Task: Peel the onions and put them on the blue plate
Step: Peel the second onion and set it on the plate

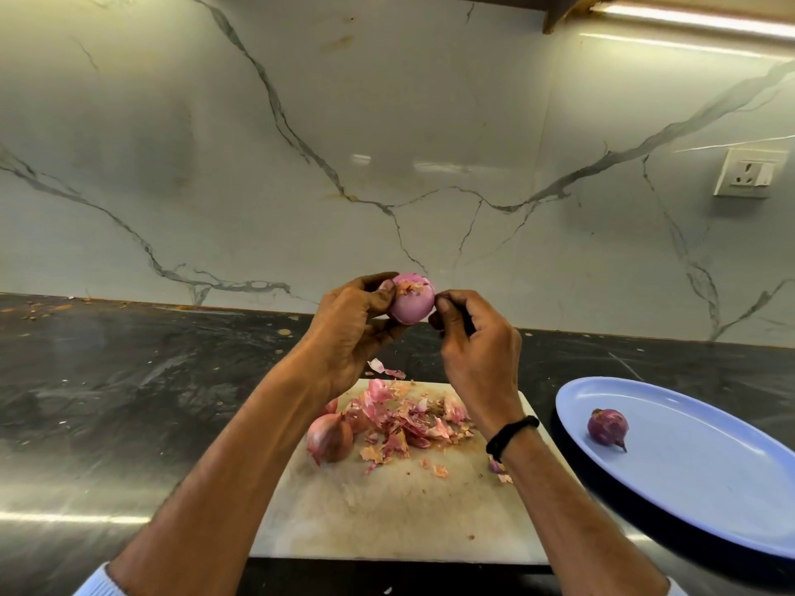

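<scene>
- Black stone worktop is spread beneath and around the pale cutting board, which is taken as the landmark.
- Just right of the board, the blue plate is set; one peeled onion is already laid on it.
- Above the board's far edge, the left hand is raised, its grip curled round the held onion.
- Beside it, also above the far edge, the right hand is raised, its grip pressed together at that onion's right flank, apparently pinching a scrap of skin; the scrap itself cannot be made out.
- A heap of loose skins is scattered over the board's far half.
- At the board's left edge, an unpeeled onion is left lying against the heap.
- The held onion is shown mostly smooth and pink, with dry flakes left at its top.
- Peeling of the second onion is judged nearly done. Next, the last flakes are to be pulled away, and the bulb is to be carried right of the board onto the plate.
</scene>
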`<action>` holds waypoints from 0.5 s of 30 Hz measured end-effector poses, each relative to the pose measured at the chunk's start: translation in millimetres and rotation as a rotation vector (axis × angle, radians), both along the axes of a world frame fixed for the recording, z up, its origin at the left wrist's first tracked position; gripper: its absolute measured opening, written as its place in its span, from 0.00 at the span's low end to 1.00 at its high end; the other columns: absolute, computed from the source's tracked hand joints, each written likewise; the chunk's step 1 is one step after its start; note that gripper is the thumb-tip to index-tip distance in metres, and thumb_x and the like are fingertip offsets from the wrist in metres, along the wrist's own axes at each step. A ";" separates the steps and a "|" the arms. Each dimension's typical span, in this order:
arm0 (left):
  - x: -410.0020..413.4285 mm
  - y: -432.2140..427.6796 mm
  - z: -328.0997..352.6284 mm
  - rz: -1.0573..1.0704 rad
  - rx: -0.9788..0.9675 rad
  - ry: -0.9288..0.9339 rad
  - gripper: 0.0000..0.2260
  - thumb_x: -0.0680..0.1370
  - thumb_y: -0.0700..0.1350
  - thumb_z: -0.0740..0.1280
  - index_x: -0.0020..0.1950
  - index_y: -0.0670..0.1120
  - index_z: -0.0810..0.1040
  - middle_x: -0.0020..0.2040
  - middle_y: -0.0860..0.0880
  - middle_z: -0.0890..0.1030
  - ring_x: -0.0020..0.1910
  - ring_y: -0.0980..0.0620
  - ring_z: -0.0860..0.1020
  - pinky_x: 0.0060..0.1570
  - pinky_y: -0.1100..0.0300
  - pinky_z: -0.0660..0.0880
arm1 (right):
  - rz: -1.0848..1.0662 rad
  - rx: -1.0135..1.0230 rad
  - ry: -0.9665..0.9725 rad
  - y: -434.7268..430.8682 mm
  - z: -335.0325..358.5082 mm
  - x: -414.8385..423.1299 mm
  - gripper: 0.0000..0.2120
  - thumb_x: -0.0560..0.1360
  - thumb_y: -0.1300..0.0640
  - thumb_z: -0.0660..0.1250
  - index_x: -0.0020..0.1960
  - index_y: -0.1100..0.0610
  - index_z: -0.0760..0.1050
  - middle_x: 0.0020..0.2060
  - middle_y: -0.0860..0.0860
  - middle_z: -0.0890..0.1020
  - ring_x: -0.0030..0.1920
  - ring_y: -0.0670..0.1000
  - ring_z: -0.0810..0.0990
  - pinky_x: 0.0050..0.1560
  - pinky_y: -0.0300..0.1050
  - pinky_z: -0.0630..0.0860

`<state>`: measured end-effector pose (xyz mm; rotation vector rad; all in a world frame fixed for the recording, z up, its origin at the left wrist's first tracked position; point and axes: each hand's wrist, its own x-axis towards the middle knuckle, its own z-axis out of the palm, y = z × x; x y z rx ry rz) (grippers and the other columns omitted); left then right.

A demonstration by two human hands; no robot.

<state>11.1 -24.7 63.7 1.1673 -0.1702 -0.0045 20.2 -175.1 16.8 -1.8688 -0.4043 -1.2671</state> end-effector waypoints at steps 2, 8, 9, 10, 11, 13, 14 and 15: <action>0.3 -0.3 0.3 -0.009 0.004 -0.012 0.12 0.83 0.38 0.62 0.63 0.46 0.80 0.58 0.44 0.81 0.55 0.44 0.81 0.46 0.58 0.82 | -0.026 0.021 -0.005 -0.2 0.7 -0.2 0.05 0.80 0.62 0.67 0.53 0.59 0.81 0.43 0.49 0.84 0.44 0.43 0.83 0.44 0.35 0.80; -2.8 0.3 1.3 -0.048 0.001 -0.019 0.12 0.82 0.34 0.61 0.54 0.47 0.81 0.54 0.45 0.83 0.53 0.45 0.83 0.50 0.56 0.83 | -0.033 0.019 -0.023 0.3 2.5 -1.3 0.11 0.77 0.63 0.71 0.59 0.58 0.78 0.53 0.52 0.81 0.52 0.45 0.80 0.51 0.35 0.78; -3.0 0.2 1.0 -0.058 -0.002 -0.020 0.12 0.82 0.33 0.61 0.53 0.47 0.81 0.54 0.44 0.83 0.53 0.45 0.83 0.50 0.55 0.83 | -0.023 0.002 -0.032 1.0 2.3 -1.0 0.10 0.77 0.61 0.71 0.58 0.58 0.78 0.52 0.51 0.80 0.51 0.45 0.79 0.51 0.34 0.78; -3.1 -0.3 0.9 -0.071 -0.005 -0.020 0.12 0.81 0.33 0.61 0.53 0.46 0.81 0.54 0.43 0.83 0.54 0.45 0.83 0.51 0.55 0.83 | -0.013 -0.016 -0.040 1.6 2.0 -0.7 0.10 0.77 0.60 0.71 0.58 0.58 0.79 0.52 0.52 0.80 0.51 0.44 0.79 0.51 0.32 0.77; -3.2 -0.8 0.8 -0.084 -0.006 -0.020 0.12 0.81 0.32 0.61 0.53 0.46 0.81 0.56 0.42 0.82 0.54 0.44 0.83 0.52 0.54 0.82 | -0.004 -0.031 -0.046 2.2 1.4 -0.7 0.09 0.78 0.59 0.71 0.57 0.59 0.79 0.51 0.52 0.81 0.51 0.44 0.78 0.51 0.31 0.76; -2.9 -2.0 0.9 -0.107 -0.007 -0.023 0.12 0.81 0.31 0.61 0.53 0.45 0.80 0.59 0.41 0.81 0.57 0.43 0.82 0.55 0.53 0.81 | 0.008 -0.044 -0.052 2.2 1.2 -0.4 0.10 0.77 0.59 0.71 0.57 0.59 0.80 0.51 0.52 0.81 0.51 0.45 0.79 0.50 0.29 0.76; -2.2 -2.1 0.9 -0.115 -0.010 -0.025 0.12 0.80 0.30 0.62 0.54 0.44 0.80 0.60 0.40 0.81 0.58 0.43 0.81 0.56 0.52 0.81 | 0.011 -0.043 -0.055 1.6 1.7 -0.1 0.10 0.77 0.59 0.72 0.58 0.59 0.80 0.52 0.52 0.81 0.51 0.45 0.79 0.50 0.29 0.76; -1.2 -2.1 0.6 -0.122 -0.014 -0.025 0.13 0.80 0.30 0.62 0.55 0.44 0.80 0.61 0.40 0.81 0.59 0.42 0.81 0.57 0.52 0.81 | 0.009 -0.043 -0.059 1.3 1.9 -0.1 0.10 0.77 0.60 0.72 0.58 0.59 0.80 0.52 0.52 0.81 0.51 0.45 0.79 0.50 0.29 0.76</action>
